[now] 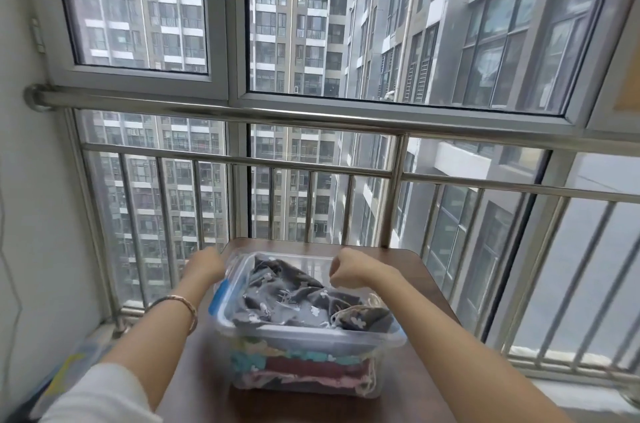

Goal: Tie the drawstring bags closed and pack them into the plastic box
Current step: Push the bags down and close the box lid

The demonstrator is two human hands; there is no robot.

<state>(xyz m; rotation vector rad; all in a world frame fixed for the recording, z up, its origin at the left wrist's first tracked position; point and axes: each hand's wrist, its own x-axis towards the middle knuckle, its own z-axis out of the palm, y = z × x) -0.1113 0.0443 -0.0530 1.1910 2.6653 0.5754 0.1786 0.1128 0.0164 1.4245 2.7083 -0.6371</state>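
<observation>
A clear plastic box (311, 336) stands on a small brown table. It is filled to the top with folded drawstring bags. Grey printed bags (287, 298) lie on top, and a cream cord (374, 301) loops at their right. Teal, dark red and pink bags (298, 370) show through the near wall. My left hand (206, 263) rests at the box's far left corner, blurred, with its fingers hidden. My right hand (346, 266) hovers curled into a fist over the box's far right side, with nothing visible in it.
The brown table (429, 287) stands against a steel railing (311, 117) in front of large windows. A white wall is close on the left. A patterned blue and yellow object (69, 367) lies low at the left. Blue latches (218, 294) sit on the box's sides.
</observation>
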